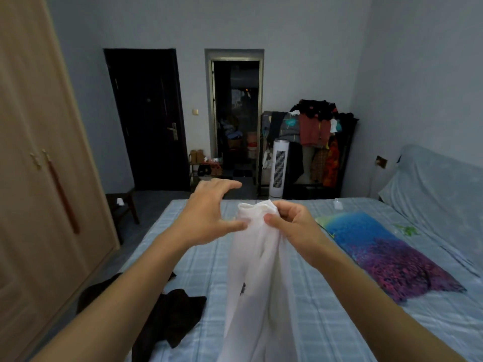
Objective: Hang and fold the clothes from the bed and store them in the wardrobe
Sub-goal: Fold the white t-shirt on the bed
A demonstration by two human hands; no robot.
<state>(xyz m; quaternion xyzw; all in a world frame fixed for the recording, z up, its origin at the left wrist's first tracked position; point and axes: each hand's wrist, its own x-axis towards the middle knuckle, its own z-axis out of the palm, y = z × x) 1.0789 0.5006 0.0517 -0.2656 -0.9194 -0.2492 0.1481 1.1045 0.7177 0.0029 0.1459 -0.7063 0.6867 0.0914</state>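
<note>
White shirt [257, 278] hangs long-axis straight down toward 6 o'clock from your right hand [290, 226], pinching its collar. Your left hand [209, 215], fingers spread, thumb touching cloth at 9 o'clock, is equally near.

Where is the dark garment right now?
In the head view, the dark garment lies crumpled on the bed at lower left, near the wardrobe, beneath the left forearm and left of the white shirt.

dark door [149, 121], white tower fan [280, 168], loaded clothes rack [317, 142], wooden stool [122, 205]
</note>
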